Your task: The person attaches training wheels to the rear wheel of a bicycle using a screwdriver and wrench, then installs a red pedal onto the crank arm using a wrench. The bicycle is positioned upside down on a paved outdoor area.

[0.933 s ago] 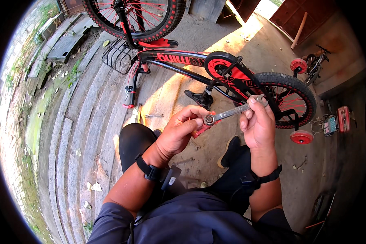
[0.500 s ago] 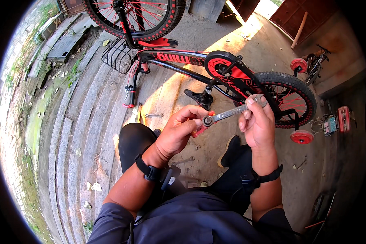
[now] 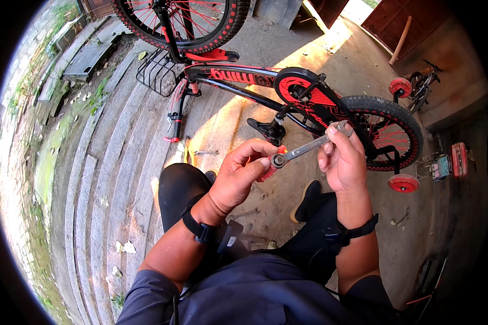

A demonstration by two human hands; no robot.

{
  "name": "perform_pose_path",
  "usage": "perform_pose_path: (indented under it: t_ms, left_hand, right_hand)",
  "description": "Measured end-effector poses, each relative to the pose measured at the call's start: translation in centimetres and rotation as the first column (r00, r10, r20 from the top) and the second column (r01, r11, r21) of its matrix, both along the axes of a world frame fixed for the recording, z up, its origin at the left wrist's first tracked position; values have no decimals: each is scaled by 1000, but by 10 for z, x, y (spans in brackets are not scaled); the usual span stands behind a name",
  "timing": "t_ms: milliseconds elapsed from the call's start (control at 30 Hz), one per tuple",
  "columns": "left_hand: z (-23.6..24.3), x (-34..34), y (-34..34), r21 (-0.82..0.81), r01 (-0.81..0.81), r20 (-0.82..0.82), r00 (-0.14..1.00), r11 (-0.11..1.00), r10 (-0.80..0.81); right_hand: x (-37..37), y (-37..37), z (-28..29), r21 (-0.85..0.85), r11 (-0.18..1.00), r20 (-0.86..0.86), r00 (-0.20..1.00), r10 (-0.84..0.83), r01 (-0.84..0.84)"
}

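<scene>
My left hand [image 3: 234,179] is closed around a small red part [image 3: 271,172] that carries a dark nut [image 3: 278,161]. Most of this part is hidden by the fingers, so its kind is unclear. A long silver wrench [image 3: 307,148] reaches across between my hands, its left end around or against the nut. At the other end, the thumb and fingers of my right hand [image 3: 344,165] pinch the wrench. Just beyond my hands is a black and red bicycle [image 3: 244,93], turned upside down, with red training wheels [image 3: 403,182] by its rear tyre.
Loose wrenches [image 3: 245,214] lie on the ground between my feet, and another wrench [image 3: 206,153] lies past my left knee. A wire basket [image 3: 156,73] sits at the bicycle's front. Long stone steps [image 3: 95,200] run along the left. Another small bicycle [image 3: 425,89] stands far right.
My right hand and the wrench end it holds have risen very slightly, tilting the wrench a little. My left hand keeps its grip on the red part.
</scene>
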State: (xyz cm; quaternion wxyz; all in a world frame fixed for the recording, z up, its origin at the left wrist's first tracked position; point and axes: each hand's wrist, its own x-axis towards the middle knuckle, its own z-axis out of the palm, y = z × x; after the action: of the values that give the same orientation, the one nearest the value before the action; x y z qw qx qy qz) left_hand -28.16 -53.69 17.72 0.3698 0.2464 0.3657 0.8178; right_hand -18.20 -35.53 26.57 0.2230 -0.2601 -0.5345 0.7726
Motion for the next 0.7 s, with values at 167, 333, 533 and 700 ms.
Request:
perform_pose_path:
  t_ms: [167,333,533,700]
  left_hand:
    - [-1,0,0,16,-15,-8,1000,1000,15]
    - [3,1,-2,-18,-54,-31,998,998,54]
    - [2,-2,-1,-20,-104,-50,994,994,102]
    - [4,0,1,-7,-65,-30,997,998,65]
  right_hand:
    - [3,-2,-4,-34,998,4,999,-49,49]
    - [8,-9,-13,-45,992,-24,993,-119,118]
    - [11,-19,-20,-78,985,-63,985,-161,156]
    - [10,-8,-4,-21,999,-200,979,-47,44]
